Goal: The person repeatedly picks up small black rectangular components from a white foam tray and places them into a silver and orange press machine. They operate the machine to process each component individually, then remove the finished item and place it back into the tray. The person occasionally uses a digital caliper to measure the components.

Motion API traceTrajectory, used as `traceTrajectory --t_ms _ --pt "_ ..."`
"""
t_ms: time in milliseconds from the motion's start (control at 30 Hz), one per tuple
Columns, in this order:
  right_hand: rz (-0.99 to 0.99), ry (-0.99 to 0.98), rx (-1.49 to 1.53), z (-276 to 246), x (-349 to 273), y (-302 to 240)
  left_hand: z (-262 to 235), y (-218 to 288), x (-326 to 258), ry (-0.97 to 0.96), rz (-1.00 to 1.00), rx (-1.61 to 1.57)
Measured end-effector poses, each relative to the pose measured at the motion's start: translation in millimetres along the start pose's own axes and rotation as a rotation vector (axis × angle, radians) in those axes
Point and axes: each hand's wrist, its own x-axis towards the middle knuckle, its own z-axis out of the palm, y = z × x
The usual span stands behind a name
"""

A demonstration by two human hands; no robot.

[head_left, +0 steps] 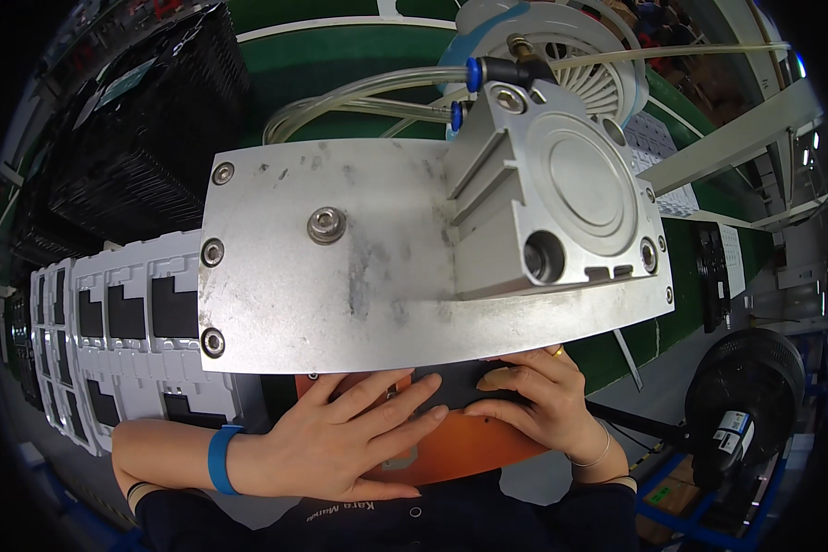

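My left hand (331, 437), with a blue band at the wrist, lies with its fingers spread over an orange plate (478, 449) and the edge of a dark flat piece (453, 379). From the other side, my right hand (538, 396) curls its fingers and thumb at the right end of the dark piece. One of its fingertips looks covered in a yellowish sleeve. Above both hands stands a thick silver metal plate (386, 248) carrying a square pneumatic cylinder (589, 184). This plate hides the far part of the orange plate and some fingertips.
Clear air hoses (368, 87) run from the cylinder's fittings. White trays (133, 359) with dark rectangular parts are at left, below stacked black crates (147, 138). A white fan (575, 55) stands behind on the green bench (331, 46). A black round device (745, 396) is at right.
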Motion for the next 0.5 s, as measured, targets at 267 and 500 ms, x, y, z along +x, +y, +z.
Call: traceTrajectory --t_ms 267,500 --pt "0.009 0.005 0.005 -0.2 0.5 -0.6 -0.6 0.2 -0.1 0.004 -0.007 -0.014" --pt "0.024 0.0 0.014 0.1 -1.1 -0.5 -0.5 0.8 0.0 -0.001 -0.007 -0.011"
